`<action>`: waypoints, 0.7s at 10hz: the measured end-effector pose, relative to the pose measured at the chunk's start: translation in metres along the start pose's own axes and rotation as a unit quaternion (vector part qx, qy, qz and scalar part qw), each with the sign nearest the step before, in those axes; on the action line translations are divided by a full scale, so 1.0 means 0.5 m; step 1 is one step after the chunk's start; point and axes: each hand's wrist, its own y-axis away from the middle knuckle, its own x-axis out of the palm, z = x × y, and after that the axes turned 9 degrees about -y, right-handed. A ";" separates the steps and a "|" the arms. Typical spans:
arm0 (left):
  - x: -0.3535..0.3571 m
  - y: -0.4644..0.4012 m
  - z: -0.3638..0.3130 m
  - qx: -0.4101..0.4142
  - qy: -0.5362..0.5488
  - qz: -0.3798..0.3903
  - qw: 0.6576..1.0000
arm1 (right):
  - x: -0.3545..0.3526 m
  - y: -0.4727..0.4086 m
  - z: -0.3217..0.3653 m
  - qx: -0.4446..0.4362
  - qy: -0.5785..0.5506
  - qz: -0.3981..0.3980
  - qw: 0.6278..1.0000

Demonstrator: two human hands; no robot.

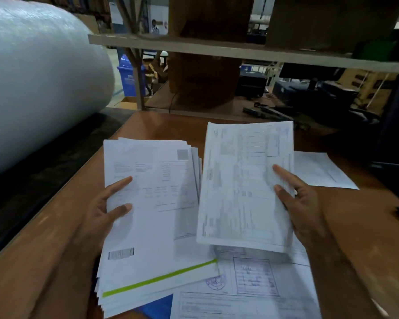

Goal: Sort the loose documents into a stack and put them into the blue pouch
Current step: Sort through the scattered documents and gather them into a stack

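warehouse shelving and a dim storeroom fill the top of the frame, and below it a brown wooden desk [55, 226] carries the paperwork. the left hand [101, 210] grips a thick stack of documents [152, 226] at centre left, thumb and a finger curled over its left edge; the stack's long axis runs from the lower edge of the frame toward the shelving, with a green stripe [159, 278] across its near end. the right hand [302, 203] pinches a smaller sheaf of printed forms [247, 185] by its right edge, held tilted, long axis also running away from the viewer, overlapping the stack's right side. more loose sheets [251, 291] lie flat at lower centre, and one single page [323, 170] sits apart at the right. a blue corner at the bottom, under the papers, looks like the blue pouch [157, 306].

the sorting step seems to be in hand: the sheaf looks ready to join the stack. that would call for squaring the edges, then gathering the sheets left on the desk. a big roll of bubble wrap [37, 84] fills the upper left.
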 end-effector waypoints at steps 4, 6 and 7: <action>-0.001 -0.002 -0.017 0.020 -0.055 0.015 0.998 | 0.162 0.005 0.003 0.035 0.304 0.218 0.927; -0.007 -0.007 -0.015 0.047 -0.216 0.031 0.975 | 0.269 0.012 -0.051 0.024 0.238 0.219 0.946; -0.023 -0.016 -0.005 -0.003 -0.215 0.025 0.976 | 0.312 0.016 -0.057 0.026 0.259 0.261 0.929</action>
